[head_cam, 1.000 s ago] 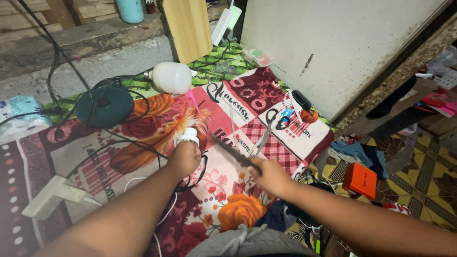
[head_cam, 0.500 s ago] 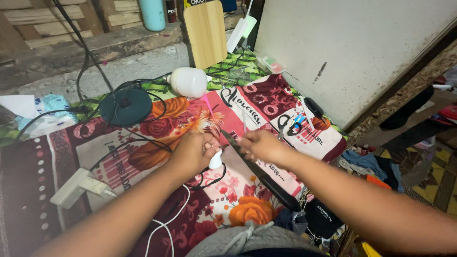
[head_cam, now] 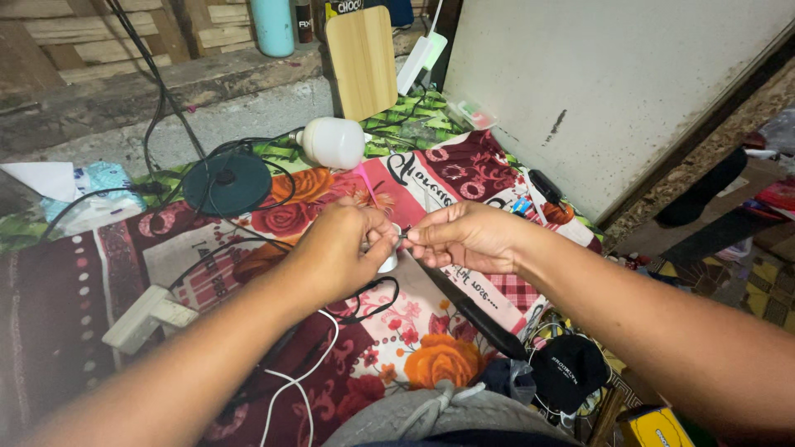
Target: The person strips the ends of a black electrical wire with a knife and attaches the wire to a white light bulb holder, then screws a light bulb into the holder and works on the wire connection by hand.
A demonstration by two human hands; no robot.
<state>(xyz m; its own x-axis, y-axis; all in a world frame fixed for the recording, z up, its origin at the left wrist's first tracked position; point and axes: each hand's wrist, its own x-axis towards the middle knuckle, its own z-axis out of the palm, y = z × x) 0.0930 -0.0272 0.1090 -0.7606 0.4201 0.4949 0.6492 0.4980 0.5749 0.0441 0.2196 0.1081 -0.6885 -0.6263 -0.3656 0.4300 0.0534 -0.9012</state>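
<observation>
Hands meet at frame centre above the floral blanket (head_cam: 431, 364). Left hand (head_cam: 344, 248) has fingers clamped on a small white object (head_cam: 387, 261); right hand (head_cam: 464, 236) pinches a thin dark wire end (head_cam: 403, 237) against it. White bulb (head_cam: 331, 142) lies apart, upper centre.

Even, moderately bright light falls from above and in front, strongest on the pale panel (head_cam: 613, 91) at upper right, which shows no hard glare. Shadows are soft: a faint one lies under the left hand (head_cam: 344, 248) and right hand (head_cam: 464, 236) on the floral blanket (head_cam: 431, 331). Colours are warm and saturated. The centre is sharp; the forearms at the bottom edge are soft and slightly blurred. Wide-angle stretching bends lines toward the corners; the far right floor is dimmer.
</observation>
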